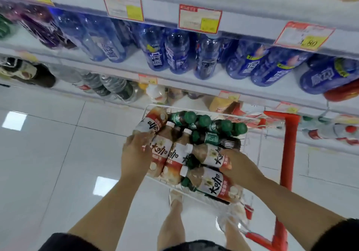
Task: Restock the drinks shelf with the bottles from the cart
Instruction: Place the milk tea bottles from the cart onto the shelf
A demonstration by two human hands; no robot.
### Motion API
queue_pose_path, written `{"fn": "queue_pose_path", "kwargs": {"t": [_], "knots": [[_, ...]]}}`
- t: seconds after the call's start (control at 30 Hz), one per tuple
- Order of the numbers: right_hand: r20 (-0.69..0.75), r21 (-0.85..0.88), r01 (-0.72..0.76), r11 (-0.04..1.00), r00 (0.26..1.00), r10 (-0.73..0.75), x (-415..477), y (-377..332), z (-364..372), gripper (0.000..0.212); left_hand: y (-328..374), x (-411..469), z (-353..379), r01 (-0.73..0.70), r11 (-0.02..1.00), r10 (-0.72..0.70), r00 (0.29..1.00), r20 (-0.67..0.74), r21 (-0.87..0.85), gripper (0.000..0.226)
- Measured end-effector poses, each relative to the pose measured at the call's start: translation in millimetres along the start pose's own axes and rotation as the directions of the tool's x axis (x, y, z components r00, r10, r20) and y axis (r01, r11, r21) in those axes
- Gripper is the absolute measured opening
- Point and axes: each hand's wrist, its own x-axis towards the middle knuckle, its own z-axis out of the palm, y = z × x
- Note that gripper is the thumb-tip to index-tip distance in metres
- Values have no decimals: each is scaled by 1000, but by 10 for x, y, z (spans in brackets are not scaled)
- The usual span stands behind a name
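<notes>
A wire cart basket (198, 109) with a red frame holds several brown tea bottles with white-and-red labels and several dark bottles with green caps (213, 126). My left hand (136, 149) reaches into the basket's left side, fingers curled round a brown tea bottle (161, 149). On the right side, my right hand (239, 165) grips another brown tea bottle (211, 155). One more tea bottle (215, 184) lies at the basket's near edge. The drinks shelf (136, 64) stands right behind the cart.
Blue bottles (174, 54) fill the middle shelf, purple ones (42, 25) at its left. Lower shelves carry clear, dark and orange drinks. Price tags (200, 18) hang along the shelf edges. The cart's red handle (289, 149) rises at right. White tiled floor (48, 153) lies at left.
</notes>
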Motion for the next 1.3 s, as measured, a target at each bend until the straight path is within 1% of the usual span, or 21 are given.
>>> {"fn": "queue_pose_path", "kwargs": {"t": [0.07, 0.1, 0.17, 0.23, 0.27, 0.3, 0.4, 0.47, 0.53, 0.6, 0.67, 0.73, 0.8, 0.87, 0.97, 1.03, 1.13, 1.23, 1.3], "knots": [[-14, -13, 6, 1000, 1000, -6, 173, -55, 126, 64, -136, 166, -50, -15, 998, 18, 998, -56, 54, 39], [-21, -34, 6, 999, 1000, -7, 245, -74, 166, 67, -178, 246, -71, 1, 997, 3, 998, -56, 80, 44], [-26, -75, -15, 997, 1000, 13, 365, -96, 225, 71, -244, 378, -81, 54, 991, -59, 998, 35, 121, 58], [-33, -92, -45, 995, 999, 42, 449, -103, 247, 71, -270, 442, -53, 102, 991, -117, 974, 192, 86, 69], [-33, -102, -52, 993, 998, 49, 484, -98, 260, 71, -266, 451, -36, 115, 992, -126, 961, 247, 59, 73], [-30, -118, -51, 992, 998, 47, 503, -95, 267, 72, -270, 453, -19, 118, 992, -126, 956, 266, 48, 74], [-30, -206, -22, 978, 999, 16, 525, -70, 300, 75, -309, 460, 8, 99, 994, -107, 972, 208, 51, 69], [-47, -235, -9, 972, 999, -2, 517, -71, 297, 75, -342, 474, -23, 81, 996, -85, 981, 172, 31, 67], [-69, -240, 8, 971, 997, -25, 486, -78, 269, 73, -327, 456, -93, 66, 998, -64, 990, 127, -9, 64], [-107, -245, 25, 969, 993, -53, 416, -79, 221, 73, -241, 401, -198, 62, 994, -59, 997, 40, -85, 54], [-173, -181, 9, 983, 984, -41, 296, -87, 148, 73, -138, 344, -305, 33, 987, -41, 998, -42, -158, 41], [-251, -63, -4, 998, 968, -12, 148, -114, 44, 75, -23, 284, -413, 5, 974, -26, 995, -92, -227, 30], [-316, 67, 29, 997, 949, -6, -21, -160, -82, 77, 116, 216, -514, -35, 966, -2, 990, -140, -256, 27], [-377, 195, 96, 976, 926, -16, -217, -217, -225, 76, 304, 112, -618, -97, 958, 44, 980, -196, -268, 28], [-430, 321, 170, 932, 903, -17, -550, -324, -488, 76, 678, -127, -763, -237, 927, 173, 958, -228, -290, 27], [-461, 371, 219, 902, 887, -26, -778, -372, -664, 76, 957, -318, -845, -321, 864, 257, 944, -209, -388, 26], [-534, 437, 309, 845, 845, -33, -1113, -381, -948, 75, 1430, -640, -960, -391, 712, 362, 916, -172, -583, 25], [-624, 468, 403, 787, 781, -28, -1504, -341, -1240, 68, 1899, -1004, -1049, -450, 609, 456, 872, -176, -653, 25], [-683, 468, 464, 752, 730, -25, -1775, -246, -1434, 64, 2220, -1264, -1085, -495, 550, 505, 838, -204, -673, 30]]}}
